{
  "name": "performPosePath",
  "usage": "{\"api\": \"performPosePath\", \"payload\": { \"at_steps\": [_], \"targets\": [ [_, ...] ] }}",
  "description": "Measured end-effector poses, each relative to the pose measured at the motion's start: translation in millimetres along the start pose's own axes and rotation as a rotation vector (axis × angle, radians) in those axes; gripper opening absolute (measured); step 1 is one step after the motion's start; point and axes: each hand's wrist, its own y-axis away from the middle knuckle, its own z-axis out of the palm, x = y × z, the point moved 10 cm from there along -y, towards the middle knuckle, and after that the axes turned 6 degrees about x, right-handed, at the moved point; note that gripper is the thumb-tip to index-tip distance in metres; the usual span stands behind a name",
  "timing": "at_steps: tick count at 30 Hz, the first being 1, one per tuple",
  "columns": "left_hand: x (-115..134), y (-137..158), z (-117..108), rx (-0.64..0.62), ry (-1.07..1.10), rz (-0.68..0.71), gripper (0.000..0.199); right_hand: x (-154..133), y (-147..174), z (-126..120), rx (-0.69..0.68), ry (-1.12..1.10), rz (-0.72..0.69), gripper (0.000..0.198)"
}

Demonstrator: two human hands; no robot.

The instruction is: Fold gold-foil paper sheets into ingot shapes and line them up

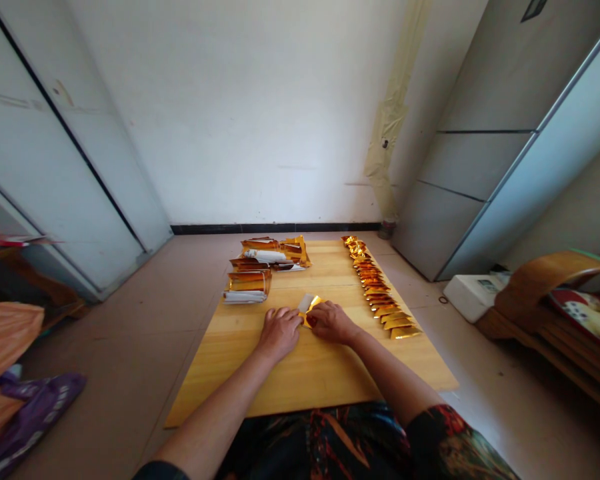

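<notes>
Both my hands meet over a small gold foil paper (318, 301) near the middle of the wooden table. A pale whitish part of the paper shows beyond the fingertips. My left hand (281, 331) pinches the paper's left edge, with its fingers closed. On the other side, my right hand (334, 321) has its fingers curled closed on the right part, hiding much of it. Flat stacks of gold and white foil paper (248, 283) lie to the left and farther back. To the right runs a long row of overlapping folded gold foil pieces (377, 293).
The light wooden table (240, 380) reaches close to my lap. Behind it stands a white wall (260, 133), with a grey refrigerator (460, 173) at right. A wooden seat (555, 320) and white box (473, 297) are right; a purple bag (40, 413) lies left.
</notes>
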Motion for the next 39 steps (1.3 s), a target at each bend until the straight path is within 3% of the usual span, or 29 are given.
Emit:
{"api": "performPosePath", "payload": {
  "at_steps": [4, 10, 18, 29, 39],
  "targets": [
    [-4.2, 0.6, 3.9, -0.002, 0.027, -0.017, 0.018, 0.8, 3.1, 0.1, 0.019, -0.149, -0.117, 0.014],
    [-4.0, -2.1, 2.3, 0.031, 0.025, -0.05, 0.014, 3.8, 0.6, -0.4, 0.081, -0.147, -0.114, 0.006],
    [0.9, -5.3, -1.6, 0.05, 0.015, -0.057, 0.014, 3.4, 0.9, 0.4, 0.053, -0.146, -0.184, 0.008],
    [2.7, -5.6, -1.3, 0.032, 0.021, -0.035, 0.01, 12.8, -9.3, 4.1, 0.126, -0.169, -0.098, 0.012],
    [5.8, -5.8, -4.1, 0.067, -0.009, -0.066, 0.016, 13.9, -0.7, -1.4, 0.158, -0.262, -0.162, 0.019]
  ]
}}
